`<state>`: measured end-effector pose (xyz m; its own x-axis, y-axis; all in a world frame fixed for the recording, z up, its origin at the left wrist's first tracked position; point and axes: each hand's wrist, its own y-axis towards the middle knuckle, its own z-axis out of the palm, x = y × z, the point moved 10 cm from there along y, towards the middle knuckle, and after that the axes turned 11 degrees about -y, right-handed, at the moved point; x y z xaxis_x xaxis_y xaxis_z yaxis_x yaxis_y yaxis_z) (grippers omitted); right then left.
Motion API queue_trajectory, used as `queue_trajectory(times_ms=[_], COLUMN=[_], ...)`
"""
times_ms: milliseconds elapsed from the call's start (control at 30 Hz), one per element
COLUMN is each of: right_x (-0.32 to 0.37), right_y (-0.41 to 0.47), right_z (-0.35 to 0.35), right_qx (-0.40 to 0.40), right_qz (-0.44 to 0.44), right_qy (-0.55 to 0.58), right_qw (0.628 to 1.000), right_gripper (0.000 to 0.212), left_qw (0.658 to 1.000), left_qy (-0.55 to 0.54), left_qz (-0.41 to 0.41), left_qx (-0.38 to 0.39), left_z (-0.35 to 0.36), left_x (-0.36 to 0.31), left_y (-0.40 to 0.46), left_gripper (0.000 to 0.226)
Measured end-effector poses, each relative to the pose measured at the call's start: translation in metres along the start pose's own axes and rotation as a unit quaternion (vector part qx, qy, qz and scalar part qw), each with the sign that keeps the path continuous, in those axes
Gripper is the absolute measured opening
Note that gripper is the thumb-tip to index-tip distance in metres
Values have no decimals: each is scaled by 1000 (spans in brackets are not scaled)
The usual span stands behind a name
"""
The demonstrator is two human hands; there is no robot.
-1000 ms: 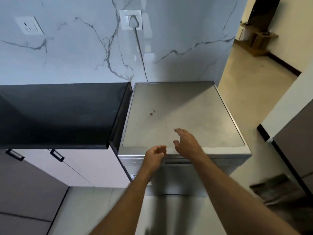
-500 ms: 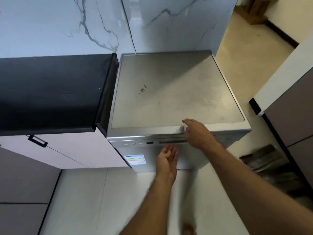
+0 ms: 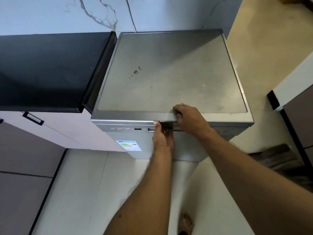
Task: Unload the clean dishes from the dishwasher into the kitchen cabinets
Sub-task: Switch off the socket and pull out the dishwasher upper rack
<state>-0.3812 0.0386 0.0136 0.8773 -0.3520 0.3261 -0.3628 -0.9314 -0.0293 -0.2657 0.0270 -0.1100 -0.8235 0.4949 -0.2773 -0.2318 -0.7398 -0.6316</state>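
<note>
Marble wall behind, the dishwasher (image 3: 169, 78) is standing shut — left hand (image 3: 162, 138) hooking its grip under the door handle (image 3: 166, 127), right hand (image 3: 189, 118) curling over the top edge just above.

A dishwasher (image 3: 171, 78) is standing against the wall (image 3: 50, 12), just right of the bench (image 3: 47, 65). Both hands are meeting at its front top edge, the left hand (image 3: 161, 138) lying below the right hand (image 3: 189, 119). Cabinets (image 3: 55, 131) are sitting under the bench.
</note>
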Motion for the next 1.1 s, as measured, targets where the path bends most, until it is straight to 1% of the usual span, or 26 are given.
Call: queue_trajectory(times_ms=[200,300,333,367,433,467,533,633,700,733,767,800,833,867,900,933,967,1000,1033,1067,1100], right_x=[-3,-2,-2,-2,-1,0,1,4,12,16,17,16,15,13,10,6,0,-4,-8,-11,-13], right_y=[-3,-6,-7,-8,-10,-11,-13,-20,-31,-40,-49,-59,-68,-76,-81,-83,-83,-82,-81,-80,-80], right_z=[3,6,6,7,7,7,5,9,15,17,16,16,16,17,20,27,36,45,52,57,59], right_qx=[20,10,6,4,-1,-2,-8,-23,-47,-66,-92,-122,-155,-183,-196,-191,-174,-153,-140,-136,-140], right_qz=[-13,-14,-9,-2,8,12,13,10,1,-5,-11,-19,-28,-30,-25,-12,2,12,17,20,22], right_qy=[7,-13,-17,-19,-14,-9,-15,-28,-29,-27,-22,-22,-27,-39,-53,-68,-82,-92,-93,-84,-67], right_qw=[1000,1000,1000,1000,1000,1000,1000,999,998,997,995,992,987,982,979,979,981,984,986,987,988], right_gripper=[42,42,42,43,43,43,41,40,43,45,46,45,42,38,33,31,31,32,33,34,34], left_qw=[1000,1000,999,998,990,988,991,994,991,985,972,941,889,848,821,768,679,581,493,427,387], left_qy=[2,26,41,50,80,92,105,99,121,156,217,307,405,452,469,518,608,696,765,810,832], left_qz=[-7,9,18,30,58,59,35,-12,-34,-36,-32,-9,62,172,281,369,412,417,400,378,366], left_qx=[18,15,2,-26,-97,-109,-78,-39,-41,-57,-87,-142,-204,-217,-165,-79,3,64,107,135,154], left_z=[1,-3,-5,-14,-38,-48,-55,-51,-51,-52,-58,-68,-73,-63,-40,-12,12,24,24,18,12], left_x=[4,4,5,5,2,0,0,1,-5,-11,-18,-31,-56,-82,-98,-104,-97,-84,-71,-62,-59], left_y=[1,2,1,-2,-13,-19,-26,-24,-25,-29,-32,-37,-45,-54,-64,-71,-76,-72,-64,-53,-47], left_gripper=[37,46,49,50,39,37,37,47,51,54,60,66,67,61,48,36,29,30,34,40,42])
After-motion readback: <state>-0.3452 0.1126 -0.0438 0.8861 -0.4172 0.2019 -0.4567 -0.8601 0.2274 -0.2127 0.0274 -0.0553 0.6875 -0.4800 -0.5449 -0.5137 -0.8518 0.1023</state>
